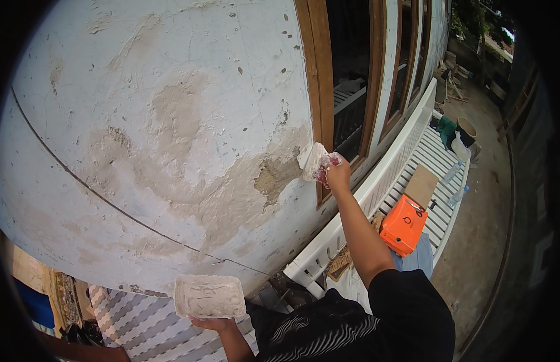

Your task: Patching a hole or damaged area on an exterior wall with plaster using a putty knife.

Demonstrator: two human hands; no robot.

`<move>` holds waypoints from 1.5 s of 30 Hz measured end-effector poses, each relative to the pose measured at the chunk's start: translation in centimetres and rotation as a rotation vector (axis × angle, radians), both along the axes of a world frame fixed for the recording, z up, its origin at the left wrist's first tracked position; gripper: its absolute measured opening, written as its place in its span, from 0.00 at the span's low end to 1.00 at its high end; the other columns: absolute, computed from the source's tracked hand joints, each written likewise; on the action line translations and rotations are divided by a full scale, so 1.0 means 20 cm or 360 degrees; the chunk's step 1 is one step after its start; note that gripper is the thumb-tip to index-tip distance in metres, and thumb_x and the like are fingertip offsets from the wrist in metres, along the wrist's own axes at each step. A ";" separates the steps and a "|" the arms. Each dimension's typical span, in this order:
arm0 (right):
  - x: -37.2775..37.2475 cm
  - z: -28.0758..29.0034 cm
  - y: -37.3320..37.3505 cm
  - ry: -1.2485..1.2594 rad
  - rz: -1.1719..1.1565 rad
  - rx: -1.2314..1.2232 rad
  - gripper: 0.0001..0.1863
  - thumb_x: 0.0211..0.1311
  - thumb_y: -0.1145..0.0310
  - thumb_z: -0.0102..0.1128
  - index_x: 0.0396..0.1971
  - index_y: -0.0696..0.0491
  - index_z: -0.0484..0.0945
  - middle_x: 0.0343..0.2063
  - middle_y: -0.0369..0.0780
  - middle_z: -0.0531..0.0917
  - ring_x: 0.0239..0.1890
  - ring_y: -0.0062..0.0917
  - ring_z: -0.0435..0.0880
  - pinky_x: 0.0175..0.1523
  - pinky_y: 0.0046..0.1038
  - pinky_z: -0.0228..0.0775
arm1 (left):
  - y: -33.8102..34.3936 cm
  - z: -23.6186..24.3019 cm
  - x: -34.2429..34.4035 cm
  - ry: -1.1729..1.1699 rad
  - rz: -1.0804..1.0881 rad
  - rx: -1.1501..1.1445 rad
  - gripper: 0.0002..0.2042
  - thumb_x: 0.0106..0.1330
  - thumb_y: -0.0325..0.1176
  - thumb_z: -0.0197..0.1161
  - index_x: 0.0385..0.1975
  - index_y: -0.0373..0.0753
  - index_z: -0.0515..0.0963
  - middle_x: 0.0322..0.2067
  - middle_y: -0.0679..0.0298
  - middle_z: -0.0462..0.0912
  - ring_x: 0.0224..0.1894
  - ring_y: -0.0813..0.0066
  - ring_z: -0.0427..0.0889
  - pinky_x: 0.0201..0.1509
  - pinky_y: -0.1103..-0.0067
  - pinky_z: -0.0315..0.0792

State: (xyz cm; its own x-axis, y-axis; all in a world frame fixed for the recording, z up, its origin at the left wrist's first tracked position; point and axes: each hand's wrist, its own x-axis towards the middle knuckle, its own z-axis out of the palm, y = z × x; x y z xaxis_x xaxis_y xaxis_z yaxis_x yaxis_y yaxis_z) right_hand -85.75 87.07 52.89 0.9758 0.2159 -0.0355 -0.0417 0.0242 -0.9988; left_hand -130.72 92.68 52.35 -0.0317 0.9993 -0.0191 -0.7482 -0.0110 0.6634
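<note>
My right hand (338,176) is closed on a putty knife (314,161) smeared with white filler, with some red showing at its grip. Its blade is at the wall (250,90), close to the wooden window frame (317,66) and just right of a bare grey-brown patch (275,179) where the paint is gone. Low in front of me, my left hand (212,323) supports a rectangular tray (209,295) from below. Whitish filler coats the tray's inside. Beige smears of filler spread over the wall left of the patch.
Along the wall at right runs a white slatted bench (434,160). On it lie an orange box (404,226) with scissors (415,208) on top, a brown board (421,186) and plastic bottles (458,196). A cable (111,199) crosses the wall. White slatted furniture (135,323) stands below the tray.
</note>
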 end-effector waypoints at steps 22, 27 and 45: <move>-0.22 0.03 0.21 -0.1855 -0.0293 -0.0817 0.12 0.44 0.79 0.58 0.33 0.57 0.79 0.33 0.43 0.79 0.50 0.40 0.76 0.53 0.42 0.65 | 0.05 -0.06 -0.06 -0.0003 -0.0065 0.0067 0.37 0.62 0.64 0.39 0.66 0.45 0.55 0.64 0.58 0.59 0.63 0.53 0.64 0.63 0.58 0.63; -0.28 -0.09 0.09 -0.1704 0.0094 -0.1031 0.09 0.45 0.78 0.58 0.30 0.57 0.78 0.31 0.42 0.79 0.44 0.38 0.77 0.47 0.42 0.66 | 0.04 -0.04 0.00 -0.0030 -0.0024 0.0032 0.38 0.62 0.64 0.39 0.66 0.44 0.55 0.64 0.58 0.59 0.63 0.53 0.64 0.63 0.58 0.63; -0.29 -0.32 0.06 -0.1543 0.0214 -0.0932 0.11 0.45 0.82 0.54 0.32 0.60 0.77 0.35 0.49 0.79 0.46 0.45 0.76 0.52 0.40 0.69 | 0.06 -0.07 -0.02 -0.0048 -0.0133 0.0081 0.37 0.63 0.64 0.39 0.66 0.44 0.55 0.63 0.58 0.60 0.62 0.53 0.64 0.62 0.58 0.64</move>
State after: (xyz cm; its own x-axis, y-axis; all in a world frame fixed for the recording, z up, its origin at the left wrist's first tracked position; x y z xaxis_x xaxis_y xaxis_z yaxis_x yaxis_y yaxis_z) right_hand -91.50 88.26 46.49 0.6175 0.5193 0.5908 0.7866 -0.4027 -0.4681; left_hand -131.21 93.81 50.95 0.0515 0.9982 0.0320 -0.7676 0.0190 0.6406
